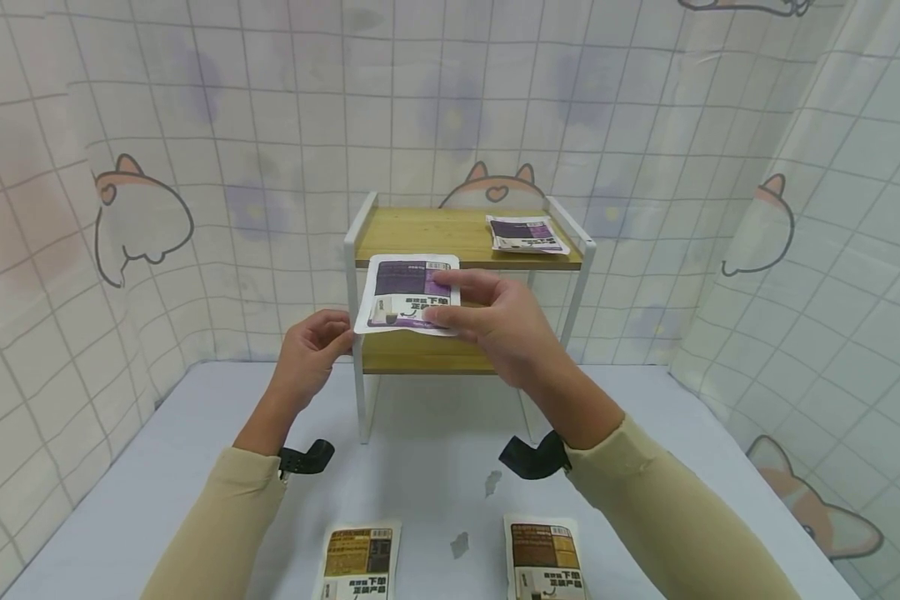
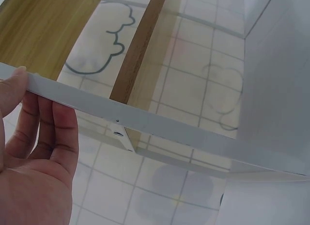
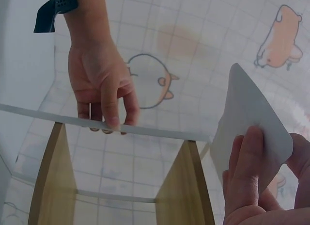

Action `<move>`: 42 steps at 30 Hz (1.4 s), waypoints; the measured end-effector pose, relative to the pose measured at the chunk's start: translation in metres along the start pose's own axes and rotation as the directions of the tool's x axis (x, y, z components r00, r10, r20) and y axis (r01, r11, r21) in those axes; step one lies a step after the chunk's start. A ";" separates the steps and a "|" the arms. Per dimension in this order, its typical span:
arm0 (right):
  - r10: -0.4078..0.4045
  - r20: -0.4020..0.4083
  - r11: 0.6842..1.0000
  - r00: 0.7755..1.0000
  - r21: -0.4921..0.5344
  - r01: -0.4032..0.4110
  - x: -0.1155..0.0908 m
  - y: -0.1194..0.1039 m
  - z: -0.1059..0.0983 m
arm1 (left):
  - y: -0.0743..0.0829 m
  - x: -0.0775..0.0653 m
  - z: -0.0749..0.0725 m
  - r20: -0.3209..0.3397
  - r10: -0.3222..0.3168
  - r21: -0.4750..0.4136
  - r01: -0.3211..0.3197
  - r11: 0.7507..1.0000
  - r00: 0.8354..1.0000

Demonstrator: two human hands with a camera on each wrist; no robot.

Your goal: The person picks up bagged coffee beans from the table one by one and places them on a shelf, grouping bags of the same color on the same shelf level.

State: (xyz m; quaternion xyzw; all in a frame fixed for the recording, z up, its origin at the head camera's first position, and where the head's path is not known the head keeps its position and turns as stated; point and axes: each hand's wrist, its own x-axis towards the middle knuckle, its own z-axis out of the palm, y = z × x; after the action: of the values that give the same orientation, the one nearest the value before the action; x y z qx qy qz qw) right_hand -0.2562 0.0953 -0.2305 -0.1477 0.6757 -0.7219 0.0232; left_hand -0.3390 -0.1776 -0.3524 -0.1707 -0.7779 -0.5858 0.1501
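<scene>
Two hands, one rack, two brownish packets, at least two purple packets

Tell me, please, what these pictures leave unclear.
Head: print on the held packet, partly covered by the right hand.
Head: lower ends of the yellow packet and brown packet, cut off below.
Head: fine print on the top-shelf packet, too small.
Right wrist: the held packet's front, turned away.
Left wrist: the left hand, partly beyond the edge.

The right hand covers part of the purple packet, whose smallest print is illegible.
</scene>
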 end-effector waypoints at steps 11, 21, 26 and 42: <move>0.019 -0.035 0.999 0.999 0.031 -0.017 0.014 -0.004 0.003 | 0.000 0.000 -0.001 0.008 0.001 -0.015 -0.001 1.000 1.000; 0.047 -0.063 0.996 0.997 0.077 -0.042 0.022 -0.007 0.004 | 0.000 -0.001 -0.001 0.014 0.008 -0.007 -0.008 1.000 1.000; 0.051 -0.062 0.993 0.997 0.114 -0.044 0.027 -0.009 0.003 | 0.000 0.000 -0.001 0.016 0.008 -0.004 -0.008 1.000 1.000; 0.020 -0.081 0.994 0.996 0.108 -0.011 0.039 -0.013 0.004 | 0.001 -0.001 -0.002 0.024 0.029 -0.015 -0.028 0.999 0.999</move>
State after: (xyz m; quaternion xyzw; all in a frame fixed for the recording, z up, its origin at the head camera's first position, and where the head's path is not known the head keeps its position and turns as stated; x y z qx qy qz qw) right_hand -0.2905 0.0831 -0.2107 -0.1112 0.6372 -0.7625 0.0088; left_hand -0.3379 -0.1794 -0.3510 -0.1898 -0.7730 -0.5871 0.1477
